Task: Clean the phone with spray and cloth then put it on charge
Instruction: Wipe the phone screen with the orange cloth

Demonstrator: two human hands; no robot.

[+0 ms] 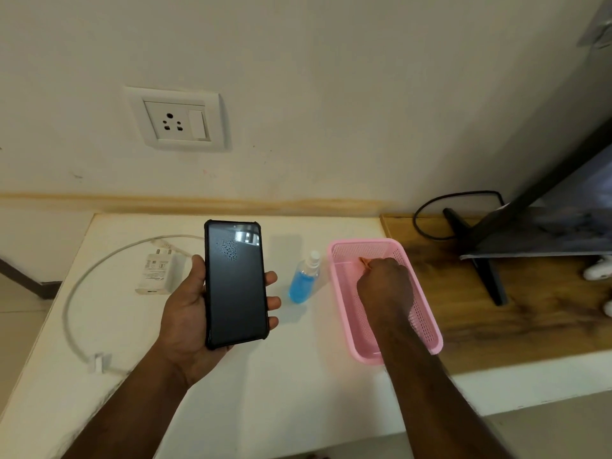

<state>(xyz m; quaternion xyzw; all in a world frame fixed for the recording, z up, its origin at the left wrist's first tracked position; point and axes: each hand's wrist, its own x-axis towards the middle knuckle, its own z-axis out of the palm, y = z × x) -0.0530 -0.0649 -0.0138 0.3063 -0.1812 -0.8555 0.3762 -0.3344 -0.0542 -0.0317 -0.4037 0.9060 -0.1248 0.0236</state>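
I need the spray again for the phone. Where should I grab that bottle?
Grip the spray bottle around its blue-filled body, coming from its right, basket side. It stands upright with the white nozzle on top, and the held phone crowds its left.

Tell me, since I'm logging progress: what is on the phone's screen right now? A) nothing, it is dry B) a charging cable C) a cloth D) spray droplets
D: a patch of droplets sits on the upper screen of the phone held in the left hand.

A glossy glass screen [235, 283], beaded with droplets, is framed by a matt black case; perforated pink plastic forms the basket [427, 313]; clear plastic is seen on the bottle [303, 283]; grained wood [463, 319] adjoins the matt white surface [298, 376].
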